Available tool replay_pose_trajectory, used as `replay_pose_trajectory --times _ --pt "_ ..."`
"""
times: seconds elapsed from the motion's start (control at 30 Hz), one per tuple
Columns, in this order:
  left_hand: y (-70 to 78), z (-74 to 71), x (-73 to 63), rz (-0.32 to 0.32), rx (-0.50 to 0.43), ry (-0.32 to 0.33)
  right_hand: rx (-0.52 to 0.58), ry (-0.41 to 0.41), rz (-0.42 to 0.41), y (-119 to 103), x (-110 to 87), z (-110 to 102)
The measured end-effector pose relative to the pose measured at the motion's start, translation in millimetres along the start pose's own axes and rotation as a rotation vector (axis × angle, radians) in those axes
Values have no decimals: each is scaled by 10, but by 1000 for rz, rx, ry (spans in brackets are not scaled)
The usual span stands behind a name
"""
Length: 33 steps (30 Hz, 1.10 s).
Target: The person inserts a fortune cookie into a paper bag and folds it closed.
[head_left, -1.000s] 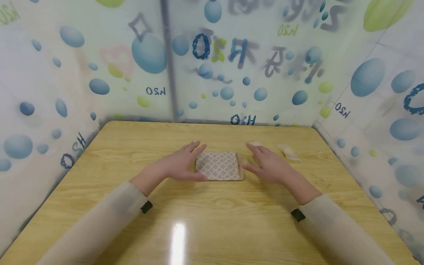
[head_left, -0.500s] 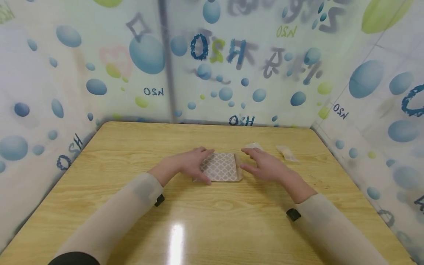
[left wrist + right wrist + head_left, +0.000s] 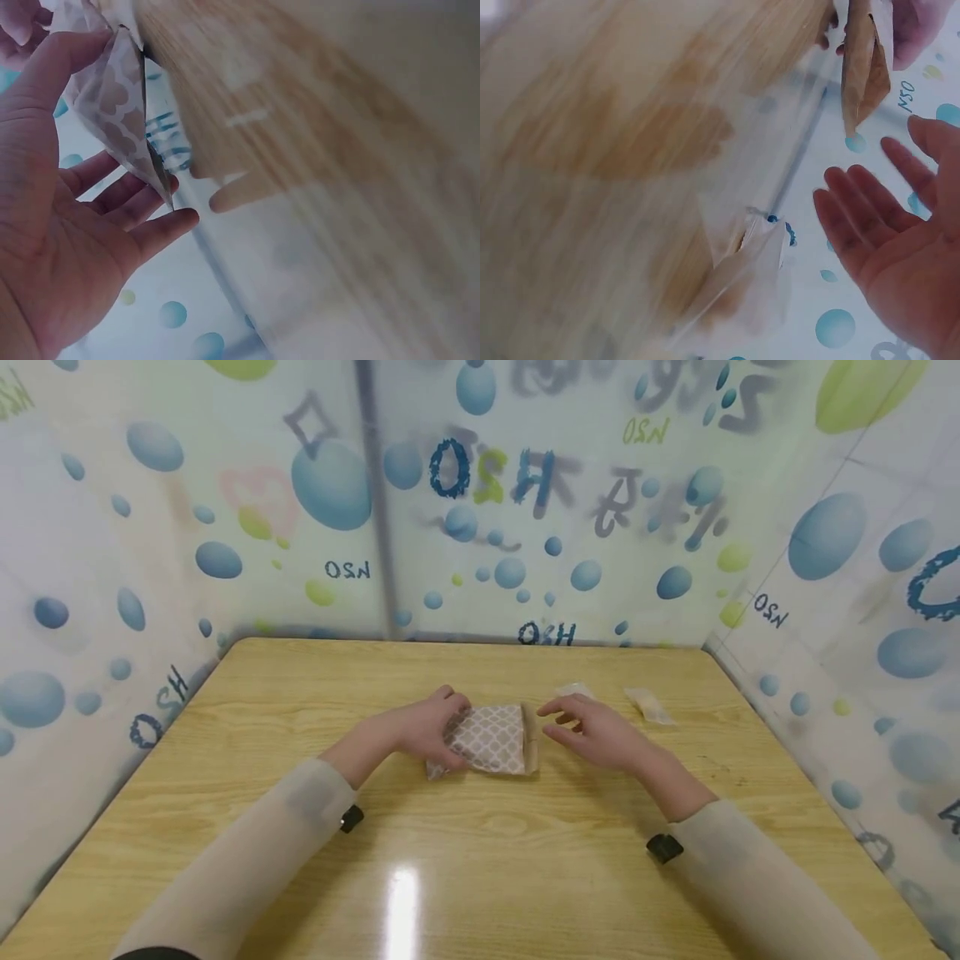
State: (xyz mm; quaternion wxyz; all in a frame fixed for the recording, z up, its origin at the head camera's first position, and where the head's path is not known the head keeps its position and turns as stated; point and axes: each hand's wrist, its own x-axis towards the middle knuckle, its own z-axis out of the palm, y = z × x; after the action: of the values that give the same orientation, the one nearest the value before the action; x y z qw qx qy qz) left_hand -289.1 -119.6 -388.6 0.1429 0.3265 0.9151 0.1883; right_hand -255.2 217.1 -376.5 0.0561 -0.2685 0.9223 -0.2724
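Near the middle of a wood-grained table, a person's left hand [image 3: 429, 728] grips one end of a flat packet [image 3: 491, 739] with a pale lattice pattern. The thumb bends over the near edge and the fingers reach the far edge, a hold that seems meant to steady the packet across its width while leaving the opposite end uncovered. That free end, a plain brown strip [image 3: 531, 739], faces the right hand [image 3: 600, 732]. The right wrist view shows brown folds there that appear to gape. Whether the packet is wholly off the table cannot be told.

The right hand holds nothing; its fingers are loosely bent and apart, just beside the brown end, probably so placed to be within easy reach of it.

Beyond the right hand lie a clear wrapper [image 3: 574, 690], partly hidden, and a small pale sachet [image 3: 649, 706], both out of the packet's way. The table [image 3: 495, 877] meets walls [image 3: 480, 585] printed with blue and green bubbles.
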Motion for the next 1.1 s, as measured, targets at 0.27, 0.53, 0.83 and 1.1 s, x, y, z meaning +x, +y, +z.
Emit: replay_pose_trajectory --times 0.27,0.53,0.83,1.1 --pt "48 -39 -94 28 -52 51 137 9 -5 -78 56 69" --pt "39 -47 -151 141 -109 137 347 6 89 -137 96 102" --pt "145 35 -130 116 -117 116 388 72 72 -232 136 78" --pt "205 42 -112 111 -136 165 390 100 59 -334 166 87"
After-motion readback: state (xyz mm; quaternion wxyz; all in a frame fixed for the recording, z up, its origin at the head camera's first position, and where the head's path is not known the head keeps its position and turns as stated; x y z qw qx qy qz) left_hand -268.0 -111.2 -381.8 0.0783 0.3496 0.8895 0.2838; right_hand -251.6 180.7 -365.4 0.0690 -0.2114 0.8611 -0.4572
